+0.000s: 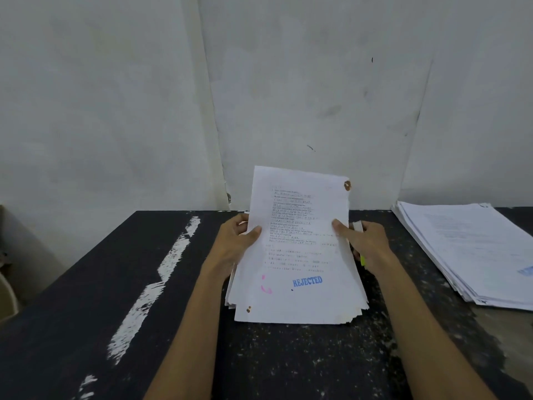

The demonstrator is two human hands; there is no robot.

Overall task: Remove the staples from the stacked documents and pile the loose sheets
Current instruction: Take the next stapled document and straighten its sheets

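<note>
Sheaf point(300, 264) of thin rectangular paper, rust-spotted corners

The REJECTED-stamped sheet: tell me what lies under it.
Under the stamped sheet lie more sheets, only their fanned edges showing, resting on the black table. Their print and any staples are covered.

A worn black tabletop point(288, 365) is dusted with pale specks, and a ragged white paint streak point(161, 272) runs diagonally across its left half. Behind it stands a dull grey-white wall point(101, 96) with a slanted panel seam point(212, 111) and a dark smudge point(330, 111). A pale rounded object point(7, 295) shows at the left edge, cut off.
</note>
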